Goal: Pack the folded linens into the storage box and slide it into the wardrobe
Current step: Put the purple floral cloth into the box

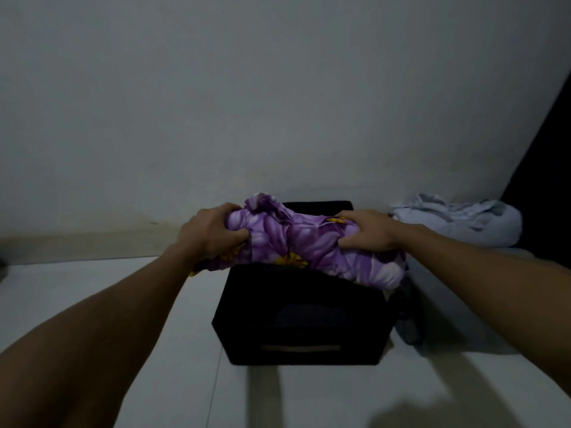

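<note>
Your left hand (213,234) grips the left end of the purple floral linen (296,242), fingers curled into the cloth, thumb tucked under the bundle

Your right hand (367,231) grips the right end the same way, fingers over the top and thumb pressed into the near side

The linen is a bunched, roughly folded bundle, purple petals with yellow flower centres; it sits across the open top of the black storage box (301,319), spanning it side to side, its right end spilling over the box's right rim. Whether it rests on the rim or hangs just above it, you cannot tell

The box stands on a pale tiled floor (92,285), close to a plain wall (278,88); a light strip handle (299,348) shows low on its near face

To the right of the box, near the wall, lies a pile of pale blue-white linen (460,219), apart from the box. A dark vertical surface (547,180) fills the far right edge; too dim to identify
</note>
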